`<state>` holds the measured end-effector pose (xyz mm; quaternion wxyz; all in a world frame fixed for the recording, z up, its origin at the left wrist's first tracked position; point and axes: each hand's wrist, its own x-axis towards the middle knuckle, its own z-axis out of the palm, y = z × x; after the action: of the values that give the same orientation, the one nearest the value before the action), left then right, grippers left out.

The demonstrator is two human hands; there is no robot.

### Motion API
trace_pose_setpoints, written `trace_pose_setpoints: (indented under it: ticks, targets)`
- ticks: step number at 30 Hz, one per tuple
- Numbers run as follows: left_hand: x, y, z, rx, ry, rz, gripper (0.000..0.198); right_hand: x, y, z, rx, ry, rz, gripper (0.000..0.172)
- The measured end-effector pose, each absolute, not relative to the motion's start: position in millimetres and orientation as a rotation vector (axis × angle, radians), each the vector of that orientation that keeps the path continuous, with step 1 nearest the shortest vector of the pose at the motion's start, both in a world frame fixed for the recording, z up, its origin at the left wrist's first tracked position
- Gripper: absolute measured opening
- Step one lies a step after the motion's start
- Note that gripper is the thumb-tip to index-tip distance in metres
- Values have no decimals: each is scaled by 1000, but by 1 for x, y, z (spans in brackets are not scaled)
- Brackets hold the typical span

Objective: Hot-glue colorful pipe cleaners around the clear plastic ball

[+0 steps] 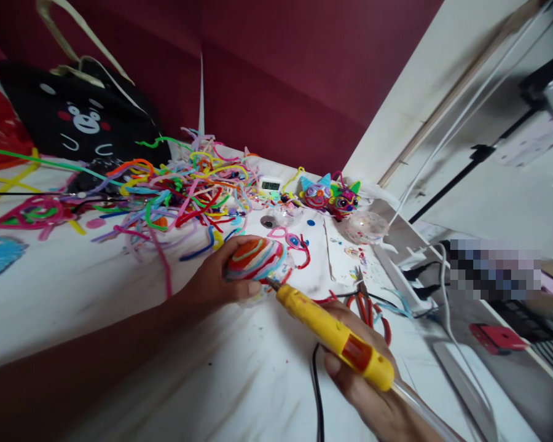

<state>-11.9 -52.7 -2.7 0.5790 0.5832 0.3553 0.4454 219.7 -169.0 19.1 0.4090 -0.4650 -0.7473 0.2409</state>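
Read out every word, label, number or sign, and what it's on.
No text reads clearly.
White digital display: digits too small and blurred to read.
Striped ball: faint marks, too blurred to tell.
Yellow glue gun: no readable label.
Black bag: printed face, no words visible.

A black bag (41,116) (a cartoon face printed on it) stands at upper left, beside something red (2,138) at the left edge. A small digital clock (271,185) sits near the centre; a black pole (482,153) slants at upper right.
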Motion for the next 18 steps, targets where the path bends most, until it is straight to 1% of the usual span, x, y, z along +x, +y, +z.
trace_pose_setpoints:
  ticks: [5, 11, 15, 18]
  targets:
    - [-11, -53, -4, 1292, 812, 1062, 79, 219, -166, 24, -1169, -1865, 644, 30]
    - [-10, -55, -4, 1227, 754, 1053, 77, 225, -168, 24, -1135, -1905, 564, 26]
    - [-9, -57, -5, 1181, 729, 1049, 74, 228, -170, 26, -1159, -1911, 560, 27]
    - [-9, -57, -5, 1179, 706, 1046, 73, 229, -170, 26, -1158, -1890, 554, 22]
